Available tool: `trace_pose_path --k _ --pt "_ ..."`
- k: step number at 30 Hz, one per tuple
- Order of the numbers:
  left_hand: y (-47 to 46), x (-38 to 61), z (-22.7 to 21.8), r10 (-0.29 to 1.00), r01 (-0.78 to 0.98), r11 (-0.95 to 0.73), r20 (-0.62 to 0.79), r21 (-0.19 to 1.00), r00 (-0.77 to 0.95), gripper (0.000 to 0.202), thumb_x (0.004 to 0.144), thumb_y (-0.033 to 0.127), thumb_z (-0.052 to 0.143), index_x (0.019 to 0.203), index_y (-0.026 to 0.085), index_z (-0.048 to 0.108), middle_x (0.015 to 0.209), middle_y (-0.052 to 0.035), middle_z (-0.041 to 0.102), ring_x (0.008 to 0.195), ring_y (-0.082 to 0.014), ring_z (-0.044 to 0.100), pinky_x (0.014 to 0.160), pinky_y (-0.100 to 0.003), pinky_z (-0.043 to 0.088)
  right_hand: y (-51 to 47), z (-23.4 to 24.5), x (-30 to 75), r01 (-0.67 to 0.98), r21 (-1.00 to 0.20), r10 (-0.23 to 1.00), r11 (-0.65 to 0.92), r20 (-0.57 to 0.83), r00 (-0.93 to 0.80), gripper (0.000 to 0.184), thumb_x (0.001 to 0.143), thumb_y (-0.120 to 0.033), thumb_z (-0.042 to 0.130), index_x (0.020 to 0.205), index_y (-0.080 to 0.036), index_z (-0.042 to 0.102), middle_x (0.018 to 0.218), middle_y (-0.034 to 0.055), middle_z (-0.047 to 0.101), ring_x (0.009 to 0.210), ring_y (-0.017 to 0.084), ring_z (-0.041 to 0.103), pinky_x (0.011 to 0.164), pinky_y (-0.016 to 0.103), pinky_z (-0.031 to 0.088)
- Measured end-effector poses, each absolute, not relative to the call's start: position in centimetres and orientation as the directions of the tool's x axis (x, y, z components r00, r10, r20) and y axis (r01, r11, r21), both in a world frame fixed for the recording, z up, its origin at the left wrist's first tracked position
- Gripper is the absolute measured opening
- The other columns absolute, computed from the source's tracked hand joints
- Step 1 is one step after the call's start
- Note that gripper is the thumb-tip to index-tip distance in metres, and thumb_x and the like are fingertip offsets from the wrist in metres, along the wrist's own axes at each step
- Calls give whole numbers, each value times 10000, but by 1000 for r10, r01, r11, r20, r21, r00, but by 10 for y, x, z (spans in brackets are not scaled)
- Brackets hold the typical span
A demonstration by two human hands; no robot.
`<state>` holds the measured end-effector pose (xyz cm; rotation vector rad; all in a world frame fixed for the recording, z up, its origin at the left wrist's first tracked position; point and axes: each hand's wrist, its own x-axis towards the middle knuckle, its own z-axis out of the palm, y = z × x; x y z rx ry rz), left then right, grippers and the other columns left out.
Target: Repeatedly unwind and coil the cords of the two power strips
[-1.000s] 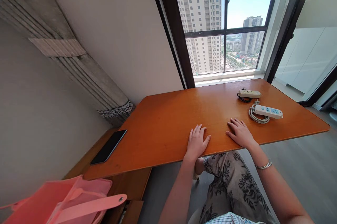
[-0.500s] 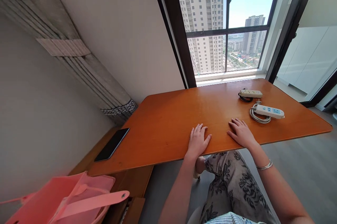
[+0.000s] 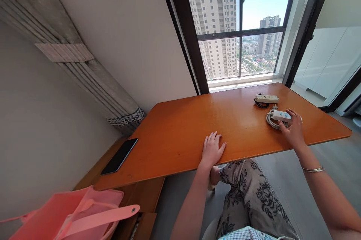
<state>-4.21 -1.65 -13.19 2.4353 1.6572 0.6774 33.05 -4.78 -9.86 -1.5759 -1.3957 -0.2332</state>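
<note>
White strip (image 3: pixel 281 115) lies toward the right end of the table (image 3: pixel 175 131), coiled cord (image 3: pixel 270 121) at its left; right hand (image 3: pixel 293 129) is over its right part, thumb apart from fingers, can't tell if it's pinching; left hand (image 3: pixel 212 150) rests palm down near the front edge, thumb spread; cream strip (image 3: pixel 266 99) sits just behind the white one, black tablet (image 3: pixel 120 156) at the table's left edge
</note>
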Motion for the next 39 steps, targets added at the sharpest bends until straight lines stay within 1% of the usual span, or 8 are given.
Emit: trace_pose_path --k 3,6,10,15,21,30,35,39 --pt "-16 -42 -133 906 848 -397 300 350 300 392 926 394 544 1247 180 612 1449 -152 553 1411 -315 436 1198 -545 274 -38 -92 369 881 -472 751 -45 565 341 659 847 -484 575 1411 -155 486 1466 209 476 1381 394 419 1126 587 334" --pt "-16 -42 -133 904 848 -399 303 350 301 390 926 395 542 1246 183 611 1449 -152 552 1407 -312 441 1195 -546 279 -29 -89 395 924 -347 856 -161 416 306 745 798 -509 624 1443 -169 470 1543 216 399 1408 434 390 1115 632 331" --pt "-18 -41 -130 912 855 -385 282 348 297 399 928 395 537 1262 188 605 1469 -144 537 1422 -308 424 1202 -537 272 -19 -86 410 949 -276 952 -151 218 215 710 751 -469 645 1389 -175 540 1445 183 542 1323 405 509 1073 537 429" --pt "-20 -40 -124 922 863 -373 243 341 302 415 939 402 520 1279 177 597 1485 -144 523 1438 -309 405 1212 -530 262 -18 -75 408 907 -371 972 -198 43 230 638 757 -503 615 1281 -140 602 1228 169 689 1099 353 653 864 396 530" --pt "-21 -39 -124 921 870 -373 246 322 304 417 943 406 512 1281 176 595 1486 -143 522 1440 -304 401 1213 -527 261 -25 -69 393 863 -407 943 -298 14 332 610 697 -570 662 1146 -158 644 1086 154 730 959 331 683 689 342 501" --pt "-21 -38 -126 912 855 -387 278 345 300 403 939 391 521 1274 178 592 1467 -157 535 1407 -298 446 1198 -530 290 -33 -76 315 761 -634 974 -138 53 221 554 684 -553 717 1103 -197 652 1074 104 734 958 283 677 748 323 497" --pt "-22 -40 -126 899 807 -421 310 413 310 442 929 422 543 1300 183 566 1466 -149 533 1373 -297 481 1191 -519 302 -24 -90 251 489 -872 986 2 82 143 505 631 -550 784 990 -222 648 964 56 727 867 245 648 725 326 480" --pt "-24 -41 -120 886 722 -459 325 518 331 518 874 479 633 1292 184 551 1378 -154 598 1311 -314 533 1140 -534 366 -26 -93 206 231 -973 998 18 33 60 527 615 -606 786 931 -209 645 852 22 700 786 205 607 680 305 449"
